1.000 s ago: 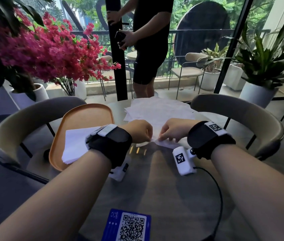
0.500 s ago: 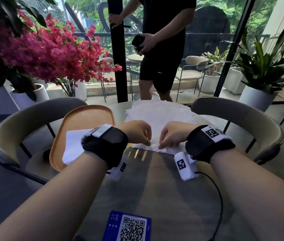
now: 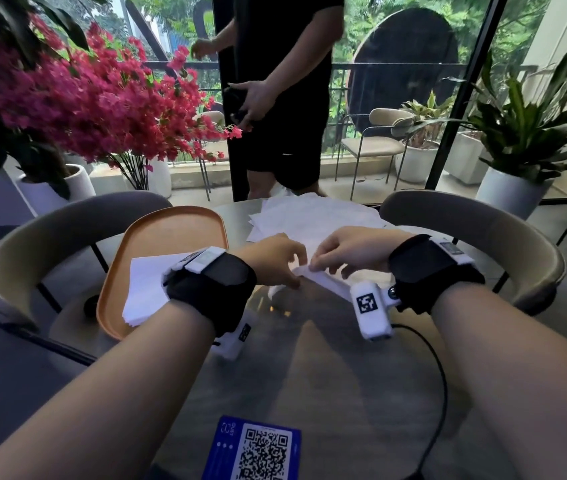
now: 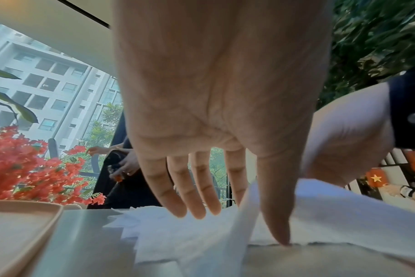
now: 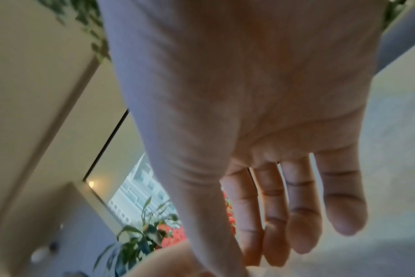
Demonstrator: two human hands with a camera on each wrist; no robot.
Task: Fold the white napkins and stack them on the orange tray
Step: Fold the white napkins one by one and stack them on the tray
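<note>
A white napkin (image 3: pixel 323 279) lies on the round table between my hands, its near edge lifted off the top. My left hand (image 3: pixel 294 271) pinches its left end; in the left wrist view the thumb (image 4: pixel 276 215) presses the napkin (image 4: pixel 344 221) down while a flap rises between thumb and index finger. My right hand (image 3: pixel 316 268) pinches the same edge from the right. A loose pile of unfolded napkins (image 3: pixel 313 220) lies just beyond. The orange tray (image 3: pixel 178 233) sits to the left and holds a stack of folded napkins (image 3: pixel 147 289).
Two curved grey chairs (image 3: pixel 483 230) flank the table. A blue QR card (image 3: pixel 258 448) lies at the near edge and a black cable (image 3: pixel 438 368) trails from my right wrist. A person in black (image 3: pixel 285 98) stands behind the table, beside pink flowers (image 3: pixel 95 98).
Both hands have loosened from curled fists and lifted the napkin's near edge a little off the table. The person behind has stepped to the right.
</note>
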